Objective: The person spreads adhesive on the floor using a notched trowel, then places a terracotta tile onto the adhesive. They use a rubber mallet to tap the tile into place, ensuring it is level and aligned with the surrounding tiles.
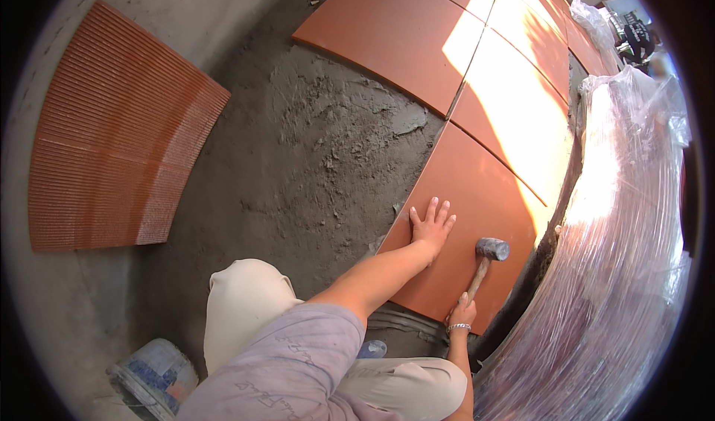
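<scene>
My left hand (433,229) lies with fingers spread on a terracotta floor tile (458,190), near its left edge. In my right hand (462,314) is the wooden handle of a rubber mallet (492,249), fingers wrapped round it. The mallet's dark grey head is over the right half of the same tile; whether it touches the surface I cannot tell. Wet grey mortar (328,138) spreads to the left of this tile and shows under its near edge. Beyond it, more laid tiles (395,37) meet at narrow gaps, with sunlight across several of them.
A ribbed terracotta tile (123,130) leans on the wall at the left, its grooved face showing. Along the right side stands a stack wrapped in clear plastic film (618,272). A mortar-smeared bucket (156,376) is at the lower left, beside my knee.
</scene>
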A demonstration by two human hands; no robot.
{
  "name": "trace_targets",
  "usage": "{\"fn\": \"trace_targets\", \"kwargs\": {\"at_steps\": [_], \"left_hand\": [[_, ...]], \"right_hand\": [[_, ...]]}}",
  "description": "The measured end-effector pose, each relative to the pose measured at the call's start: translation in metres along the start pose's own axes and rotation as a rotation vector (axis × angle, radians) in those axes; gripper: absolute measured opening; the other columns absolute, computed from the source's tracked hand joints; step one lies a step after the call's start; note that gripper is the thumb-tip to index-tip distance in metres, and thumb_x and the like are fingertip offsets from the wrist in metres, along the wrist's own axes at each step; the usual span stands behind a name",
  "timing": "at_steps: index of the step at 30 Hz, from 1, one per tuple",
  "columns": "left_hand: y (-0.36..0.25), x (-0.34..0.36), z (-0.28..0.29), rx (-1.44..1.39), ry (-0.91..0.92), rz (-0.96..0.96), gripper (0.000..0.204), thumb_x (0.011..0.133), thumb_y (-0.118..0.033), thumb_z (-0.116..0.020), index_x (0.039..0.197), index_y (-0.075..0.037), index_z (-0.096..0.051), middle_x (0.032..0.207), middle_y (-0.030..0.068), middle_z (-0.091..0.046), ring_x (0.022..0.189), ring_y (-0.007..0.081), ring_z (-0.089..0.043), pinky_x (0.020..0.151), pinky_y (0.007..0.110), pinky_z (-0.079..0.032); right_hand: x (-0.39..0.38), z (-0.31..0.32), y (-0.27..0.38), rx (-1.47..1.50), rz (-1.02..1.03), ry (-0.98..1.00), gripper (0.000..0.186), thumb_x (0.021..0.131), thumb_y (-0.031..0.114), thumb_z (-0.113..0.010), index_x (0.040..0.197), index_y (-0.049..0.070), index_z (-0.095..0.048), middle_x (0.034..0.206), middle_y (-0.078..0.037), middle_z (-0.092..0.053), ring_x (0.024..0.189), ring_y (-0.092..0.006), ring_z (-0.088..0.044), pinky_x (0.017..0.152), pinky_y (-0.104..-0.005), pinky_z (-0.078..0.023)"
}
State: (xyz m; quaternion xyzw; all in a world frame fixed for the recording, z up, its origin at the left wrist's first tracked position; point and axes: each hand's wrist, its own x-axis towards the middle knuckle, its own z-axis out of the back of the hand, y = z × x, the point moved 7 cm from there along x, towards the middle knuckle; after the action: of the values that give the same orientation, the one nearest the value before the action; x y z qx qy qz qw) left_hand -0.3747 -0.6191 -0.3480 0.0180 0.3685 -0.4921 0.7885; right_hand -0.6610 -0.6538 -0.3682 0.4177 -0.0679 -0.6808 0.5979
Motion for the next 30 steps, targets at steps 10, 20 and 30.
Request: {"fn": "trace_targets", "kwargs": {"at_steps": [10, 20, 30], "left_hand": [[0.000, 0.001, -0.001, -0.038, -0.002, -0.014, 0.137, 0.052, -0.034, -0.096, 0.158, -0.024, -0.010, 0.165, 0.0080, 0.007, 0.150, 0.0392, 0.007, 0.108, 0.072, -0.023], [0.001, 0.003, -0.002, -0.058, -0.013, -0.022, 0.136, 0.051, -0.035, -0.096, 0.157, -0.024, -0.011, 0.165, 0.0081, 0.005, 0.150, 0.0389, 0.005, 0.108, 0.072, -0.024], [0.001, 0.005, -0.006, -0.058, -0.052, -0.005, 0.136, 0.050, -0.032, -0.096, 0.157, -0.025, -0.013, 0.165, 0.0071, 0.005, 0.150, 0.0370, 0.005, 0.108, 0.072, -0.023]], "right_hand": [[-0.005, -0.002, 0.005, 0.014, -0.040, 0.013, 0.036, 0.101, 0.039, -0.051, 0.085, 0.007, -0.043, 0.050, -0.004, -0.045, 0.033, -0.0156, -0.045, 0.029, -0.0320, -0.036], [-0.013, 0.027, 0.032, -0.377, 0.852, -0.432, 0.040, 0.094, 0.020, -0.061, 0.129, 0.005, -0.049, 0.073, -0.007, -0.059, 0.053, -0.0134, -0.057, 0.044, -0.0276, -0.044], [0.108, 0.039, 0.235, 0.508, 0.274, -0.133, 0.055, 0.099, 0.013, -0.043, 0.151, 0.018, -0.027, 0.067, 0.001, -0.047, 0.044, -0.0073, -0.041, 0.035, -0.0234, -0.034]]}}
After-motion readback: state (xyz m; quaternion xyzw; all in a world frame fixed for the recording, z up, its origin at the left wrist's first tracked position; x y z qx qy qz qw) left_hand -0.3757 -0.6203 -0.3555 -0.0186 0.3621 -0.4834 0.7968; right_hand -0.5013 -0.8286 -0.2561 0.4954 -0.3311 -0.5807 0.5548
